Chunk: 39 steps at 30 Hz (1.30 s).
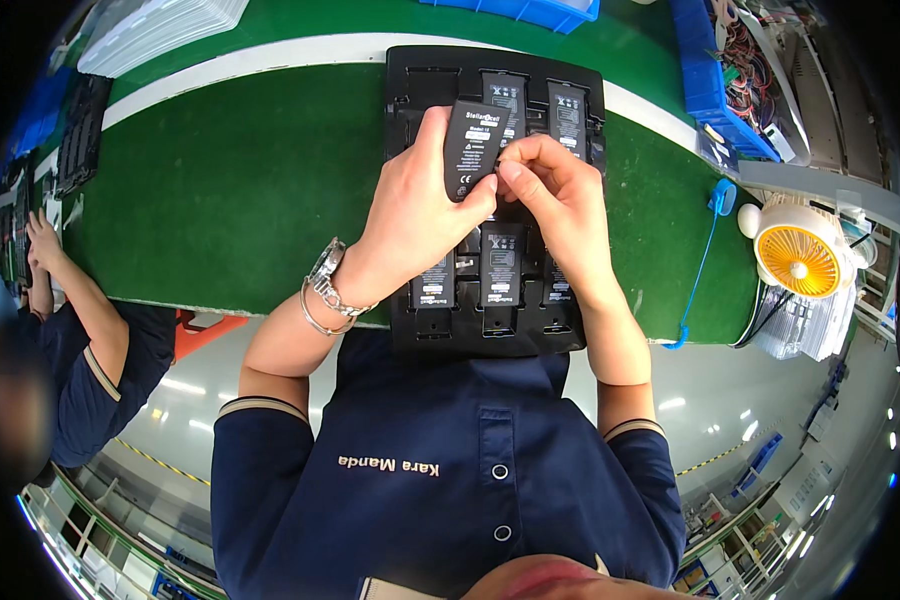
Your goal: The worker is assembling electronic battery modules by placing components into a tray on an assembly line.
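My left hand [405, 215] holds a flat black phone-type battery [478, 140] with white print, tilted above a black moulded tray [398, 75]. Fingers and thumb of my right hand [570, 195] are pinched together at the battery's lower right edge; whatever sits between them is too small to make out. In the tray's slots lie several similar batteries, among them one at the far middle [505, 92], one at the far right [567, 112] and one at the near middle [500, 265]. The far left slot [432, 88] holds no battery. My hands hide the tray's middle.
The tray lies on a green table mat [240, 190]. To the right are a blue coiled cord [710, 250], a small orange-and-white fan [798, 255] and a blue bin of wires [720, 90]. White stacked trays [160, 35] stand far left. A co-worker's arm [90, 290] reaches in at left.
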Available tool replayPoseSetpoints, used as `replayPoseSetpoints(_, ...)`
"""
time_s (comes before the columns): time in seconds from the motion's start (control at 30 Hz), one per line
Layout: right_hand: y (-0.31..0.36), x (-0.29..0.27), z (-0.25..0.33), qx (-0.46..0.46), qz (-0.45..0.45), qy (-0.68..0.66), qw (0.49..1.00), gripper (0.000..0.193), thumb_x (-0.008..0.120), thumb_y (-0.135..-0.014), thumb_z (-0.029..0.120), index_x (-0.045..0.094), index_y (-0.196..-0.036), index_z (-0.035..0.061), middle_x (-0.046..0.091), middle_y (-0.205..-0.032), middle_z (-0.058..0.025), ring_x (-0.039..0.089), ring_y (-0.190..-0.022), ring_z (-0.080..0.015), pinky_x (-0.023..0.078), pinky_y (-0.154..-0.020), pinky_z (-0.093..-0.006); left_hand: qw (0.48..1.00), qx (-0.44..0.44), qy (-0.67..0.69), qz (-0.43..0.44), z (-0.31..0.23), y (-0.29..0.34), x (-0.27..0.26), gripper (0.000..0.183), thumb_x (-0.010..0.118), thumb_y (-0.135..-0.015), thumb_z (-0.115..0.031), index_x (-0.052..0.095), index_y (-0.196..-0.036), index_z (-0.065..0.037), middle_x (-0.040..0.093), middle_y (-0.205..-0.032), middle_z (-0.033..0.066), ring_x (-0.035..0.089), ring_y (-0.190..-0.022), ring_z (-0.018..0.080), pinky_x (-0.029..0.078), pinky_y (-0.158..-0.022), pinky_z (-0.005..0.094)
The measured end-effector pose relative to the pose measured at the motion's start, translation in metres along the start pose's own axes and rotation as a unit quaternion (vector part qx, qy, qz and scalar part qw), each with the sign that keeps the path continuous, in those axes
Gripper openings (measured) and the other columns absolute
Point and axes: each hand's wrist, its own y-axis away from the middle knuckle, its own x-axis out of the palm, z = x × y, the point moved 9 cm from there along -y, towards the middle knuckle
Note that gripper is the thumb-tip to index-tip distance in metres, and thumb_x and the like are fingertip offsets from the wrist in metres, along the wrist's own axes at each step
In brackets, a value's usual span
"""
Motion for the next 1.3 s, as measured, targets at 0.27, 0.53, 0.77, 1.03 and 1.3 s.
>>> replayPoseSetpoints(0.27, -0.004, 0.006, -0.014, 0.058, 0.074, -0.179, 0.979, 0.013, 0.061, -0.092, 0.011, 0.062, -0.093, -0.0018, 0.063, -0.080, -0.0033, 0.056, -0.071, -0.0078, 0.046, -0.068, -0.0220, 0.957, -0.085, 0.265, 0.087, 0.013, 0.000, 0.017, 0.041, 0.065, -0.083, -0.005, 0.046, -0.119, -0.002, 0.060, -0.094, 0.0036, 0.061, -0.077, 0.0092, 0.053, -0.070, 0.0266)
replayPoseSetpoints(0.53, -0.014, -0.008, -0.007, 0.061, 0.060, -0.176, 0.981, 0.024, 0.058, -0.095, 0.021, 0.062, -0.103, -0.0005, 0.063, -0.082, -0.0037, 0.058, -0.076, -0.0101, 0.047, -0.069, -0.0239, 0.938, -0.099, 0.325, 0.064, 0.021, -0.004, 0.011, 0.028, 0.056, -0.093, -0.009, 0.046, -0.118, 0.000, 0.063, -0.089, 0.0061, 0.063, -0.078, 0.0105, 0.053, -0.071, 0.0258)
replayPoseSetpoints(0.77, -0.030, -0.019, 0.042, -0.235, -0.027, 0.455, 0.858, 0.035, 0.070, -0.079, 0.012, 0.059, -0.111, 0.0003, 0.063, -0.099, -0.0091, 0.059, -0.096, -0.0255, 0.048, -0.083, -0.0375, 0.982, -0.014, 0.187, -0.037, 0.034, -0.028, -0.027, 0.022, 0.044, -0.100, -0.012, 0.049, -0.117, 0.001, 0.068, -0.095, 0.0114, 0.065, -0.087, 0.0130, 0.052, -0.076, 0.0272)
replayPoseSetpoints(1.03, -0.030, 0.017, 0.045, -0.334, 0.069, 0.581, 0.739, 0.049, 0.077, -0.068, 0.020, 0.060, -0.110, 0.0020, 0.060, -0.112, -0.0113, 0.054, -0.110, -0.0279, 0.041, -0.099, -0.0413, 0.974, 0.126, -0.180, -0.056, -0.001, -0.024, -0.035, 0.021, 0.059, -0.077, 0.004, 0.047, -0.091, -0.005, 0.070, -0.106, 0.0072, 0.067, -0.091, 0.0263, 0.054, -0.072, 0.0334)
replayPoseSetpoints(1.3, -0.020, 0.014, 0.052, -0.407, -0.018, 0.596, 0.692, 0.030, 0.070, -0.066, 0.012, 0.061, -0.093, 0.0034, 0.065, -0.097, -0.0072, 0.061, -0.094, -0.0232, 0.047, -0.089, -0.0391, 0.939, 0.141, -0.312, 0.037, 0.007, -0.021, -0.012, 0.052, 0.070, -0.075, -0.002, 0.049, -0.122, -0.003, 0.061, -0.113, 0.0068, 0.047, -0.128, 0.0275, 0.032, -0.110, 0.0460)
